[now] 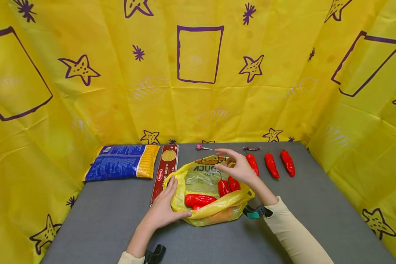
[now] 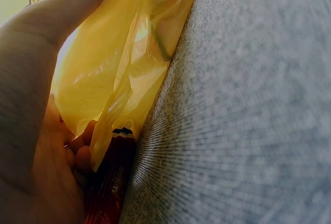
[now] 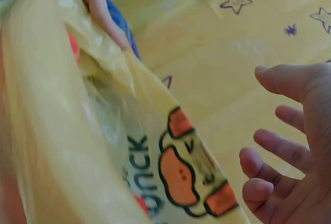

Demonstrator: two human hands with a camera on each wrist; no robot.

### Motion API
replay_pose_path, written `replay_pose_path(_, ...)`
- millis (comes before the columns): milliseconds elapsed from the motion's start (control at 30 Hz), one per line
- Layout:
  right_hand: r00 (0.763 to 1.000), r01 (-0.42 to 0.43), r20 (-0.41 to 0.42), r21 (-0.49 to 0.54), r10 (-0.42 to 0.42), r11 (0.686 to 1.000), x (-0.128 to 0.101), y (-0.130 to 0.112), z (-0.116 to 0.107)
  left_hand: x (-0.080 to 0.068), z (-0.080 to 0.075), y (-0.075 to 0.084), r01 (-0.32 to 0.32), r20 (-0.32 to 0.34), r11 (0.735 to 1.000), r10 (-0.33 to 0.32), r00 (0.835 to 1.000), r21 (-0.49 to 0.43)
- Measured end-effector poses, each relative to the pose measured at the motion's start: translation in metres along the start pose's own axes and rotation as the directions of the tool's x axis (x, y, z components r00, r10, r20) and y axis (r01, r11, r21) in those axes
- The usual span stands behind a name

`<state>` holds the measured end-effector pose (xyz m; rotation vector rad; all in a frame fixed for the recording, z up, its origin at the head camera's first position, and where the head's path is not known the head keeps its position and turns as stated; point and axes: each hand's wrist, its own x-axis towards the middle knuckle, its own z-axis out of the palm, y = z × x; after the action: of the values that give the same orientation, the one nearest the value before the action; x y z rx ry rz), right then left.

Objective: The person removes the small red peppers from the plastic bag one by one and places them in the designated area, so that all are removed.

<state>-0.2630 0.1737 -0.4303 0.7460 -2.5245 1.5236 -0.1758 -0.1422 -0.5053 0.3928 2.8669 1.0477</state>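
A yellow plastic bag [image 1: 214, 214] stands on the grey table with its mouth spread wide. My left hand [image 1: 163, 205] holds its left rim, thumb over the front edge and fingers along the side. Inside the bag lie several shiny red peppers, one pepper [image 1: 199, 200] at the front left and another pepper [image 1: 223, 187] toward the right. Over the bag's back right rim hovers my right hand [image 1: 239, 168], fingers loosely bent and nothing between them. The right wrist view shows this hand [image 3: 289, 146] apart from the bag's printed side [image 3: 178, 175].
Right of the bag, three red peppers lie in a row, among them a middle pepper [image 1: 271, 165]. A lollipop [image 1: 202, 147] and a wrapped candy [image 1: 252, 149] lie behind. To the left are a red spaghetti pack [image 1: 163, 172] and a blue-yellow packet [image 1: 118, 163]. Yellow cloth walls [image 1: 198, 106] enclose the table.
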Motion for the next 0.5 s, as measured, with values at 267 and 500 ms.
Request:
replay_pose_path(267,0.991,0.049,0.122,0.058,-0.056,0.997,0.011,-0.004,0.027,0.0,0.001,-0.002,-0.011,-0.006,1.0,0.011,1.0,0.001)
replay_pose_path(500,0.971,0.047,0.231,0.063,-0.06,0.997,0.017,-0.01,0.043,0.0,0.0,-0.002,-0.019,-0.001,1.0,0.019,1.0,-0.002)
